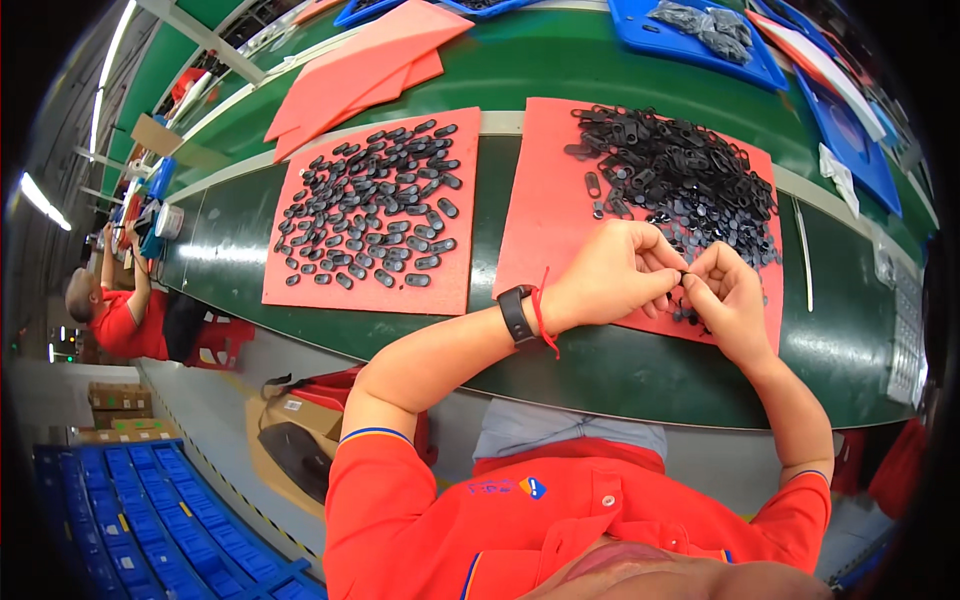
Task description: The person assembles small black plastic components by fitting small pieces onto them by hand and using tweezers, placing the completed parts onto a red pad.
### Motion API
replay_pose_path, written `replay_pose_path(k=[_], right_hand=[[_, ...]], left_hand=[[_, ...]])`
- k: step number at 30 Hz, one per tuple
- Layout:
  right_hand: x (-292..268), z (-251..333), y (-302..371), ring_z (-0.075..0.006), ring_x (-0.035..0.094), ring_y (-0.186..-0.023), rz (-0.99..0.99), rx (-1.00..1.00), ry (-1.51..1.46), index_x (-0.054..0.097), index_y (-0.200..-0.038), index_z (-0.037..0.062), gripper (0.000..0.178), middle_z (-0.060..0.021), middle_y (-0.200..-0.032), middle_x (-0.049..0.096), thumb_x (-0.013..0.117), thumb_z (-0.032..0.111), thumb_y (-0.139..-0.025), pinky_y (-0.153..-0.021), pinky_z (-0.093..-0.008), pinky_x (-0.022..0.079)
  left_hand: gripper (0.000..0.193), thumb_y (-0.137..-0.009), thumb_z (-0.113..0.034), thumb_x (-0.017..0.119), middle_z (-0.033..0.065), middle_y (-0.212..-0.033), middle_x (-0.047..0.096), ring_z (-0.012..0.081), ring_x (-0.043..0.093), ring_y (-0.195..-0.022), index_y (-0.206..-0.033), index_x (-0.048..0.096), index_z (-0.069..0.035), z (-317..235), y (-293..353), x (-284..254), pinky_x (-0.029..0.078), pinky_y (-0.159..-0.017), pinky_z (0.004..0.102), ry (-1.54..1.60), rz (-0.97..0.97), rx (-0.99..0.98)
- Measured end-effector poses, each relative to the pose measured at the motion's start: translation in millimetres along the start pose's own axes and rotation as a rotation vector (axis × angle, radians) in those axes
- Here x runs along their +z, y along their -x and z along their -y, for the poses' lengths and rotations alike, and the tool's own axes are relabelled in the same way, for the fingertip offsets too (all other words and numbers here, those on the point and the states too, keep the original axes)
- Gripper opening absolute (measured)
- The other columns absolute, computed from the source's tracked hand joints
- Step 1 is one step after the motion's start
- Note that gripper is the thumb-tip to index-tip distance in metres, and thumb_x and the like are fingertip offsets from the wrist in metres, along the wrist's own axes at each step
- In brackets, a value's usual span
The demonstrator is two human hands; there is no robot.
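My left hand (620, 275) and my right hand (732, 305) meet over the right-hand pink foam sheet (525, 220). Both are closed in a pinch, fingertips together around a small black part (684, 278), mostly hidden by the fingers. Just beyond them lies a heap of black oblong plastic pieces with an opening (690, 155). Small dark round discs (735, 235) spill from its near side, some close under my hands. On another pink foam sheet (370, 297) to the left, many black oblong pieces (375, 205) are spread out singly.
Both sheets rest on a dark green table (600, 385). More pink foam sheets (365, 75) are stacked behind. Blue trays (700, 40) stand at the far right, one with grey bags (705, 25). A co-worker (130, 310) in red sits far left. Blue bins (170, 520) fill the lower left.
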State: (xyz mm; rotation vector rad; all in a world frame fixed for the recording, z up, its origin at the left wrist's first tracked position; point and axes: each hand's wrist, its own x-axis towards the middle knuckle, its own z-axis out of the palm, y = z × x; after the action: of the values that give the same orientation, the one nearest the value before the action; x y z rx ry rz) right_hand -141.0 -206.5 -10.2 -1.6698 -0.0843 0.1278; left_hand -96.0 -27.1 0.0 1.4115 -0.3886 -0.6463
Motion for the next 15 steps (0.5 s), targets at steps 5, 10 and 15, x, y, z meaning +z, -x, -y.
replay_pose_path(k=[5,10,15], right_hand=[[0.1,1.2,1.5,0.0011,0.044,-0.054,-0.028,-0.029,0.063,0.048,-0.079,0.0024,0.008,0.0031,-0.064,0.051,0.055,0.000,-0.082,-0.047,-0.0160,0.032],[-3.9,-3.2,1.8,0.0007,0.042,-0.057,0.081,-0.012,0.179,0.047,-0.084,0.0031,0.008,0.0023,-0.071,0.051,0.055,0.001,-0.084,-0.048,-0.0153,0.032],[-8.6,18.3,4.6,-0.0029,0.044,-0.053,0.100,-0.189,0.424,0.052,-0.086,0.0024,0.011,-0.0011,-0.072,0.055,0.061,0.000,-0.080,-0.046,-0.0182,0.032]], left_hand=[[0.011,-0.081,-0.004,0.060,0.0085,-0.071,0.063,0.0100,0.062,-0.060,-0.087,0.059,0.005,4.5,-0.9,2.8,0.052,-0.051,0.0218,0.031,-0.027,0.015],[0.009,-0.075,-0.002,0.061,0.0046,-0.069,0.062,0.0050,0.058,-0.058,-0.081,0.058,0.003,4.4,1.5,3.5,0.045,-0.048,0.0182,-0.179,-0.054,0.066],[0.010,-0.072,0.001,0.060,0.0000,-0.067,0.060,0.0011,0.052,-0.057,-0.082,0.061,0.000,-38.0,16.3,-24.3,0.042,-0.051,0.0170,-0.667,-0.227,0.403]])
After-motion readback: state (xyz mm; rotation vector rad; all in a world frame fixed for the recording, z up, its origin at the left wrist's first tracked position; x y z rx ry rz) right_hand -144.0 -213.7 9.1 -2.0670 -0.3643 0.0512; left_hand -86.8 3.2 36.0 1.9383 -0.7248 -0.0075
